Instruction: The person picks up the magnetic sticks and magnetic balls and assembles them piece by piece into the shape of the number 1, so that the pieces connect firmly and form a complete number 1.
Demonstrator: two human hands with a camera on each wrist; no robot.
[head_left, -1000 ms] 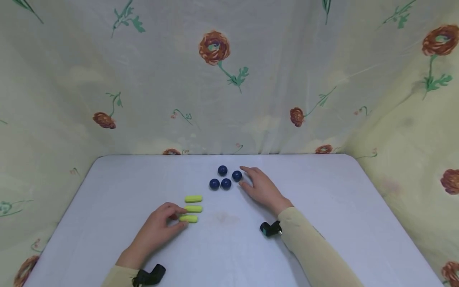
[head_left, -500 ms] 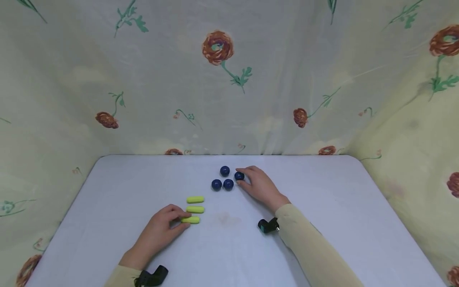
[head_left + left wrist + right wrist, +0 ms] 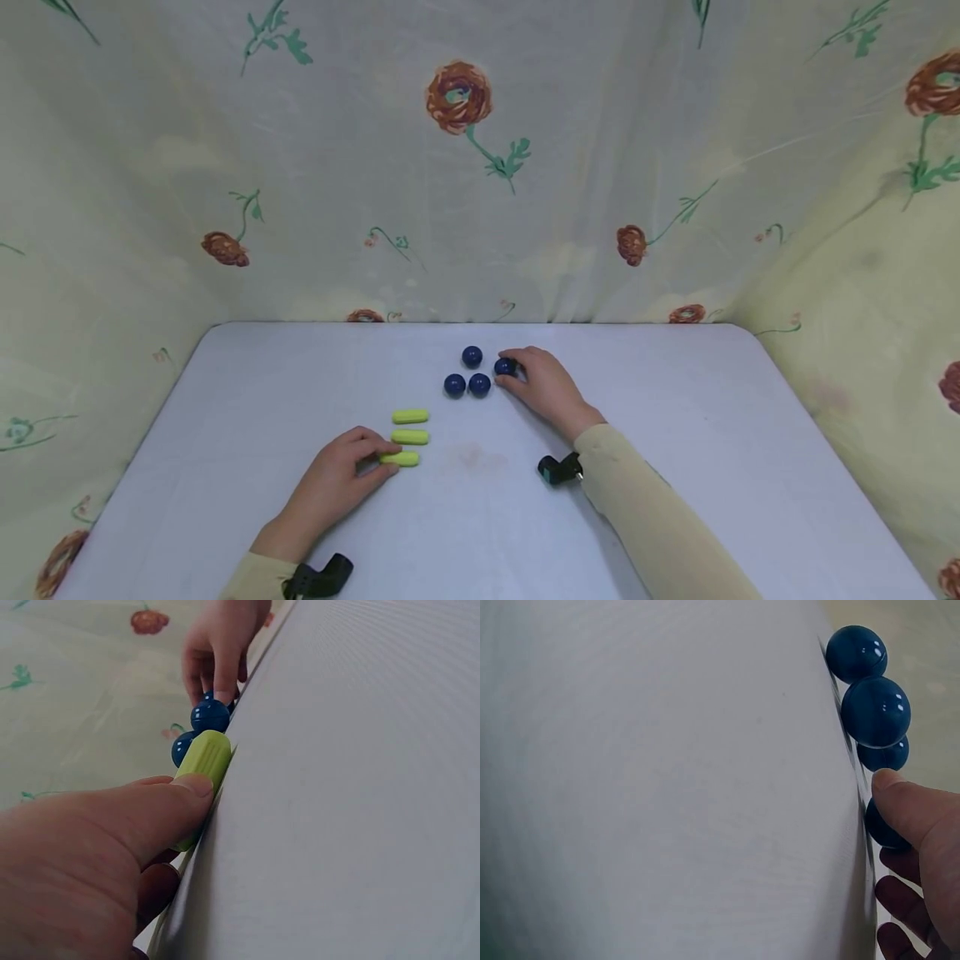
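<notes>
My left hand (image 3: pixel 333 475) pinches the left end of the nearest yellow-green stick (image 3: pixel 402 458), a short ribbed piece that lies lowest in a column of three. In the left wrist view the thumb presses on that stick (image 3: pixel 208 756), whose far end sticks out beyond it. Farther back, my right hand (image 3: pixel 546 387) has thumb and fingers around a glossy dark blue ball (image 3: pixel 504 367). The thumb covers part of this ball (image 3: pixel 885 825) in the right wrist view. Three more blue balls sit just left of it, among them a front one (image 3: pixel 479 384).
Two other yellow-green sticks lie beyond the held one: a middle stick (image 3: pixel 410 437) and a far stick (image 3: pixel 410 416). All rests on a white-covered table (image 3: pixel 675 483). A flowered curtain (image 3: pixel 337 167) hangs behind the table's back edge and along its sides.
My left index finger has come from the middle stick to the nearest one, which is now pinched. My right fingers have closed around the ball, which sits slightly farther right of the others.
</notes>
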